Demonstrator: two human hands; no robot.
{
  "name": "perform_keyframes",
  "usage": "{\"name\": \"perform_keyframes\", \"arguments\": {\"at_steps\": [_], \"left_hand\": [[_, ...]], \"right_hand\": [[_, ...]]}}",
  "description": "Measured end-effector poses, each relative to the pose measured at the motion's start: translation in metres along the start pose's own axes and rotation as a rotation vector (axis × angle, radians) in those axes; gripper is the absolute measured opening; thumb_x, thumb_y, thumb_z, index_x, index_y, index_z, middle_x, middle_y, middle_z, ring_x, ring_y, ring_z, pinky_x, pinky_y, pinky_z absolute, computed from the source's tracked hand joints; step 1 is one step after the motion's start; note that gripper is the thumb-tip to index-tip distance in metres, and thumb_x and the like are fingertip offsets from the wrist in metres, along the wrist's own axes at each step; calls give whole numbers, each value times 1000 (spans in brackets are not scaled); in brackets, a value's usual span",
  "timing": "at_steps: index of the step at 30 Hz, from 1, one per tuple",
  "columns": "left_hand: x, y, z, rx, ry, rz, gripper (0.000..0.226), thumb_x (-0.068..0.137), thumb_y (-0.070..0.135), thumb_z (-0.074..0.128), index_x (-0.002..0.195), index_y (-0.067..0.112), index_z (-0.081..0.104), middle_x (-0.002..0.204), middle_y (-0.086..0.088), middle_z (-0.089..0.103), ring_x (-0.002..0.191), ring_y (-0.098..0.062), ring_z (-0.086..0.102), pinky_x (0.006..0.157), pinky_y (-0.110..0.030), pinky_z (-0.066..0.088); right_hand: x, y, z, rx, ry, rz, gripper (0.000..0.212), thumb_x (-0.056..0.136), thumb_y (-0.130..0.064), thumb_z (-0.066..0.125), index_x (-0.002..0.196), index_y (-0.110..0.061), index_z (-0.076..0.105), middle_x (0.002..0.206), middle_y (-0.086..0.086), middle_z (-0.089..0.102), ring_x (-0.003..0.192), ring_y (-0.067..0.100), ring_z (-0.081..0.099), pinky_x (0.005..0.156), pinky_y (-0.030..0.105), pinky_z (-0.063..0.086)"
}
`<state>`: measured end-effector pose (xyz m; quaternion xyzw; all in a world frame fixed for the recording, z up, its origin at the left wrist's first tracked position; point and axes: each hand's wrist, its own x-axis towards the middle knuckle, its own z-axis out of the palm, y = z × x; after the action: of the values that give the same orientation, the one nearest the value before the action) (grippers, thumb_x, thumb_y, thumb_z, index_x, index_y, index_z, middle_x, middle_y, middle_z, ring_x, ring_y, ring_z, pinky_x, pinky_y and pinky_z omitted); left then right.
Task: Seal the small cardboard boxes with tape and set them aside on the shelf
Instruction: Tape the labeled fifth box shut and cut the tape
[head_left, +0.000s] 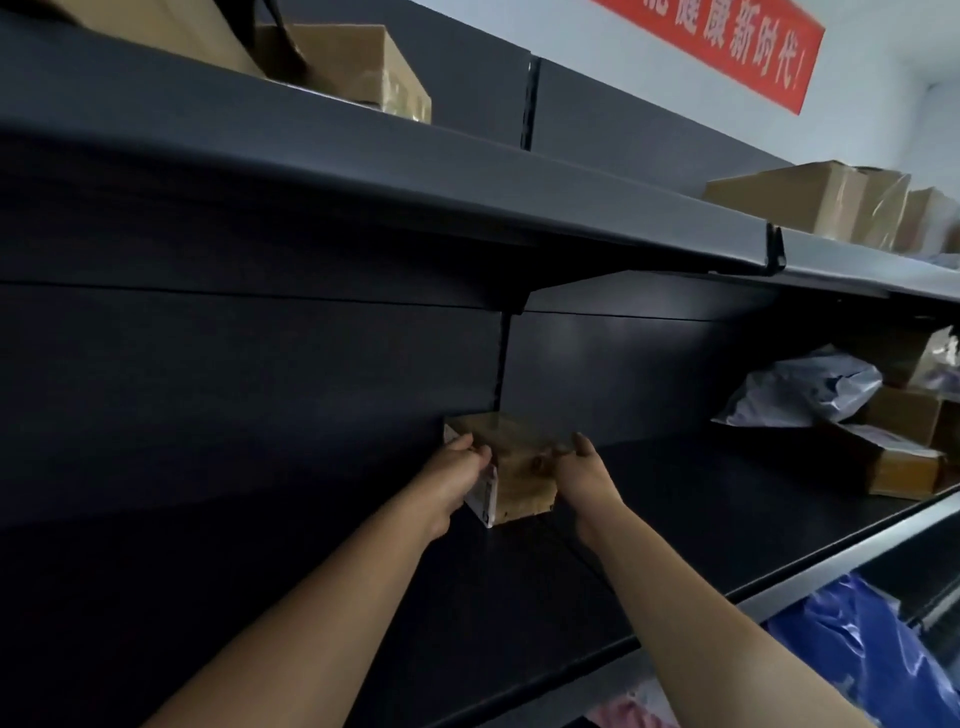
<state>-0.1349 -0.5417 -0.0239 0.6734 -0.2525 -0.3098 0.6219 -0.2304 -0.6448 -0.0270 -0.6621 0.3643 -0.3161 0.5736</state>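
Putting the box (519, 483) on the shelf (675, 499) is the step in hand now. The left hand (457, 467) grips its left side with curled fingers. The right hand (582, 467) holds its right side, thumb on the front. The box sits far back, close to the dark back wall. It looks shiny, so I think the tape is on.

Next, both hands should let go and pull back.

Other boxes (883, 467) and a white bag (805, 389) lie well apart on the right. A blue bag (857, 649) sits lower down, near. Nothing seems to block the way.
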Motion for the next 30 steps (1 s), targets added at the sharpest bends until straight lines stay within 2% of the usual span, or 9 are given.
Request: {"name": "perform_keyframes", "arguments": {"at_steps": [2,6,8,12,16,18,23,27,30], "left_hand": [[1,-1,5,-8,20,-5,51,101,28,44,148,18,29,151,-3,34,136,-21,35,107,-35,32],[-1,-3,0,-33,175,37,39,99,38,46,130,16,52,125,-3,58,107,-17,55,86,-32,42],[-2,-7,-9,-20,281,58,40,94,41,53,125,16,55,120,-4,60,106,-20,57,90,-36,47],[-14,-14,-33,-105,432,47,36,90,27,63,122,14,54,113,-7,62,101,-24,60,91,-44,51],[-36,-17,-57,-186,526,34,30,91,17,60,120,17,54,108,-7,60,89,-21,59,64,-33,48],[-46,-18,-70,-204,562,33,31,92,16,59,122,19,52,106,-5,59,86,-20,57,61,-32,46],[-73,-22,-108,-228,626,84,36,92,12,59,127,18,51,106,-5,59,85,-17,57,61,-32,47],[-95,-27,-140,-250,699,150,40,88,3,60,125,18,54,116,-8,60,97,-23,60,77,-41,54],[-114,-32,-160,-214,730,242,48,85,-6,57,121,24,52,117,-1,57,104,-19,57,80,-35,52]], "right_hand": [[7,4,0,0,-19,14,46,101,-13,37,146,-19,34,140,6,49,126,22,46,92,29,36],[15,9,10,15,-66,11,40,102,-28,40,139,-15,46,134,7,55,122,26,51,104,40,42],[12,9,18,14,-106,-11,37,100,-32,45,132,-14,52,126,6,59,115,25,55,100,41,46],[2,10,38,23,-194,-41,25,94,-31,57,115,-17,62,109,4,65,101,22,60,88,38,51],[-13,9,62,46,-253,-67,11,93,-24,60,96,-16,67,98,6,68,93,21,63,79,34,53],[-23,6,75,55,-284,-81,9,93,-23,60,93,-18,68,97,5,69,93,21,63,80,35,53],[-50,2,109,79,-358,-112,8,93,-21,61,97,-19,68,97,1,67,95,17,62,85,34,52],[-72,-3,138,95,-408,-145,13,91,-16,62,101,-23,67,100,-3,66,98,14,60,90,33,51],[-89,-5,159,101,-435,-161,20,91,-9,61,96,-28,63,103,-3,65,99,14,61,90,33,52]]}}
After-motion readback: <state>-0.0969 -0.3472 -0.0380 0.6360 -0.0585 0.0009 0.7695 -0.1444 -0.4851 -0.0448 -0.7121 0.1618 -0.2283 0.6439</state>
